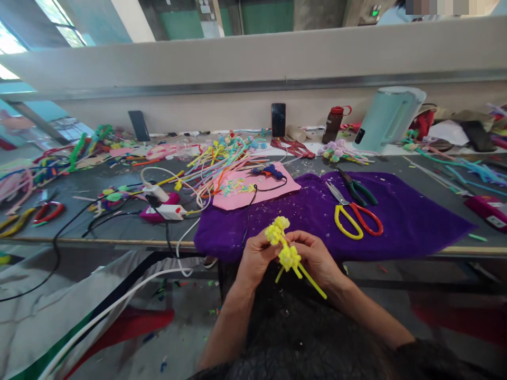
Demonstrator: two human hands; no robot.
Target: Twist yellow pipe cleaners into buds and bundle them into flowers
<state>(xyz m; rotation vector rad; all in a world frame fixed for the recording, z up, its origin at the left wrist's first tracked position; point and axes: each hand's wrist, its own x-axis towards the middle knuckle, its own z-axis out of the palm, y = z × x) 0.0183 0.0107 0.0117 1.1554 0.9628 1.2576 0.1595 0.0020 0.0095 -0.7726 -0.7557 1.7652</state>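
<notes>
Both my hands hold up a yellow pipe-cleaner flower piece [290,258] in front of the table's near edge. It has two fuzzy clusters, and thin yellow stems point down to the right. My left hand [255,258] pinches it from the left, its fingertips partly behind the upper cluster. From the other side my right hand [317,256] grips it with bent fingers, near the middle. Beyond them a purple cloth [293,211] covers the table edge. On it lie scissors [348,211] with one yellow and one red handle, and dark green pliers [358,191].
A blue glue gun [267,172] rests on a pink sheet [257,196] with cut bits. Behind are pipe cleaners [222,158], a phone [278,120], a brown bottle [333,125] and a mint kettle [390,119]. Cables run from a power strip [168,212] at left, near red-handled pliers [48,212].
</notes>
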